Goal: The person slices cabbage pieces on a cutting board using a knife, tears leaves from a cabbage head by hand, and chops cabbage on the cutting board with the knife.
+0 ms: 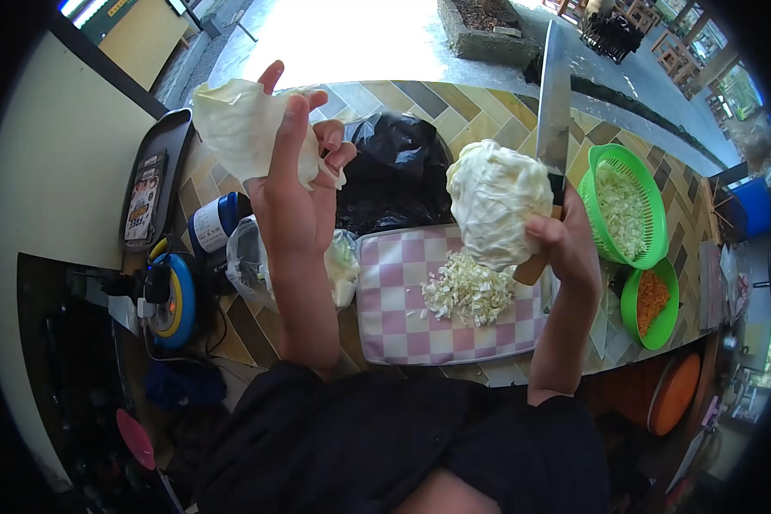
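Up at the left, my left hand is closed on a pale cabbage leaf, with some fingers raised and apart. My right hand grips both a peeled head of cabbage and a knife, whose broad blade points up and away from me. Part of the knife's wooden handle shows beneath the cabbage. Below them, a pile of chopped cabbage lies on a pink-and-white checked cutting board.
At right stand a green colander of chopped cabbage and a green bowl of shredded carrot. A black plastic bag lies behind the board. Left are a clear bag, a blue container and a blue-yellow cord reel.
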The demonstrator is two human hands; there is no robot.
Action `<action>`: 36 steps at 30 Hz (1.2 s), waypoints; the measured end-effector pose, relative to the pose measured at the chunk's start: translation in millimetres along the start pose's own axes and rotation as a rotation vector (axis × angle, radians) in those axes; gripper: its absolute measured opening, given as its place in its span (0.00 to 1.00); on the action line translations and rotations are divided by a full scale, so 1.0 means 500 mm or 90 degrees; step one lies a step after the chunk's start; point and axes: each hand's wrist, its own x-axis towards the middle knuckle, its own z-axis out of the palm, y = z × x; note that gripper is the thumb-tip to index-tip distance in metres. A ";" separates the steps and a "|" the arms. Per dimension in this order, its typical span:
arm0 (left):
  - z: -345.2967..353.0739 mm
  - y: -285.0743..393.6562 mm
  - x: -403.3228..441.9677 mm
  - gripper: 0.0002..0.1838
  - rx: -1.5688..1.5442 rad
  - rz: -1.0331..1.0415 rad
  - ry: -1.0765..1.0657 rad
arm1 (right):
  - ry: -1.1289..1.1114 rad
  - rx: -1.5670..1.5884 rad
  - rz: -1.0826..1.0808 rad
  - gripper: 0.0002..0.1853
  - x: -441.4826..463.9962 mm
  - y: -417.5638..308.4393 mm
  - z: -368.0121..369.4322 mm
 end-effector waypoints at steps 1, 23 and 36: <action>-0.001 0.011 -0.001 0.31 0.014 0.029 0.022 | -0.025 -0.040 0.010 0.37 0.008 0.008 0.023; -0.060 0.077 -0.003 0.31 -0.034 0.132 -0.013 | -0.137 -0.776 -0.150 0.37 0.128 0.111 0.376; -0.081 0.092 -0.008 0.23 -0.058 0.194 -0.006 | -0.204 -0.249 0.177 0.26 -0.056 0.003 0.124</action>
